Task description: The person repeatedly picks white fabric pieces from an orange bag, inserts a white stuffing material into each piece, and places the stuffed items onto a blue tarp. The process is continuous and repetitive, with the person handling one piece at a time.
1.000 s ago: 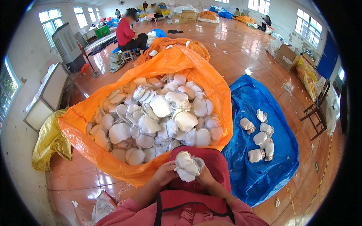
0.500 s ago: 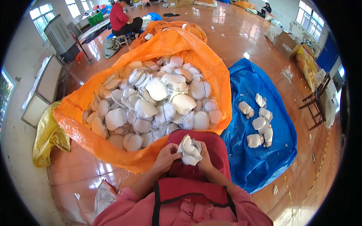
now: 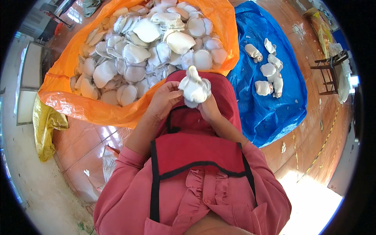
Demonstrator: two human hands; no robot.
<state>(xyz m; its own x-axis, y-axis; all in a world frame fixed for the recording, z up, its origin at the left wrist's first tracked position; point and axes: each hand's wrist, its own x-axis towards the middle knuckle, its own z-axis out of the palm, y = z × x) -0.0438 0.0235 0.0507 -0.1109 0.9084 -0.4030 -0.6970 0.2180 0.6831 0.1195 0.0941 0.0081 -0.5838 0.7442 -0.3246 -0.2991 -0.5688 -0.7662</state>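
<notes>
I hold a white bundle (image 3: 194, 88) over my red apron (image 3: 203, 117), just in front of the orange sack (image 3: 129, 111) of white pads (image 3: 145, 47); to do this well I judge I should keep the pieces squared together and grip firmly so none slips out; my left hand (image 3: 166, 102) curls half-closed against the bundle's left side, fingers touching it; my right hand (image 3: 209, 109) clasps it from beneath, mostly hidden; finished bundles (image 3: 268, 72) lie apart on the blue sheet (image 3: 270, 113) to my right.
</notes>
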